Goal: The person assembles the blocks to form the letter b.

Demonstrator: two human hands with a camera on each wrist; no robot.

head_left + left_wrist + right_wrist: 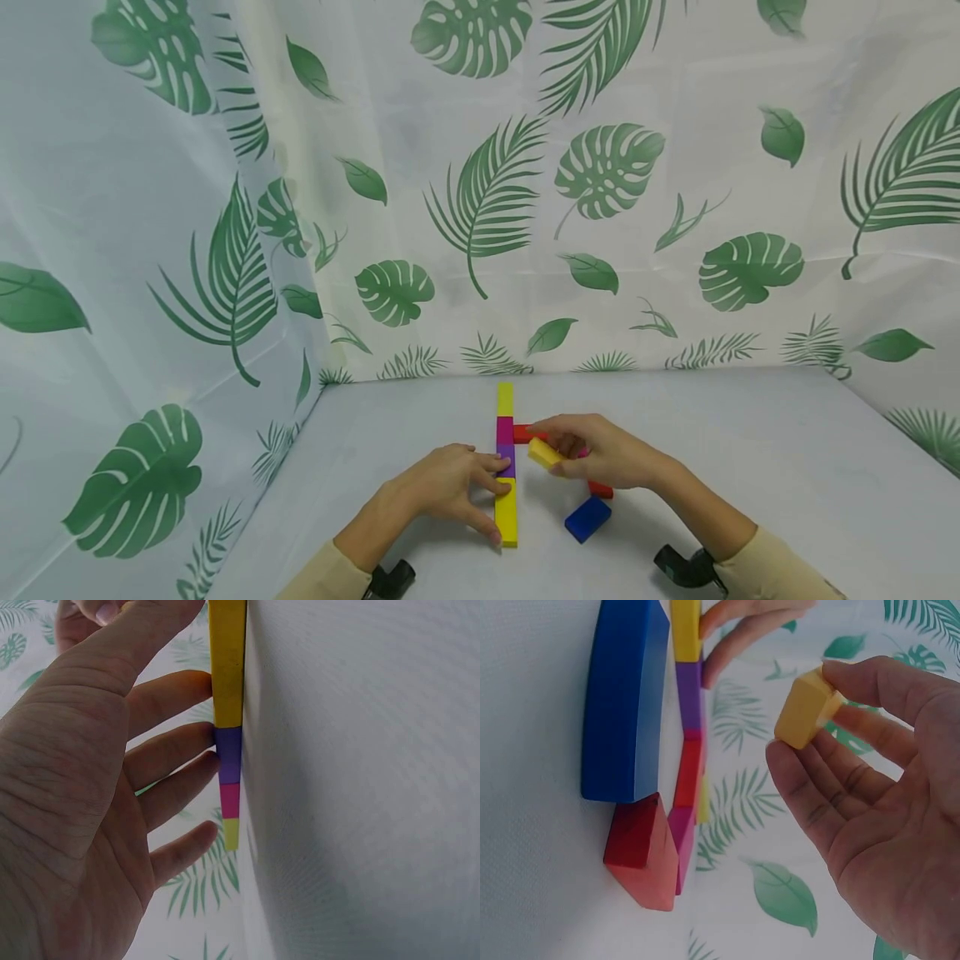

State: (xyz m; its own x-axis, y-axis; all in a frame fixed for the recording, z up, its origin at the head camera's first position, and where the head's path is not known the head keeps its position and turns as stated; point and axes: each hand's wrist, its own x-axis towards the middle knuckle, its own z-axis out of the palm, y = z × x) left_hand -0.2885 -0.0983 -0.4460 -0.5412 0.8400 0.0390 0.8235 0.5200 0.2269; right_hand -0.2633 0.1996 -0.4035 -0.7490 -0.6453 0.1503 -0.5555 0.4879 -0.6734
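A straight row of blocks lies on the table in the head view: a far yellow block (pixel 506 398), a magenta block (pixel 505 430), a purple block (pixel 506 458) and a near yellow block (pixel 507 525). My left hand (pixel 452 483) rests along the row's left side, its fairly straight fingertips at the purple and near yellow blocks. Between thumb and fingers, my right hand (pixel 611 447) pinches a small yellow block (pixel 801 712), raised just right of the row. A red block (pixel 522 433) juts rightward from the magenta one, partly hidden by the right hand.
Right of the row lie a blue block (pixel 588 518) and another red block (pixel 602 490). A pink block (pixel 681 844) lies past that red one in the right wrist view. Leaf-print curtains (pixel 480 333) border the white table (pixel 750 467) at the back and sides.
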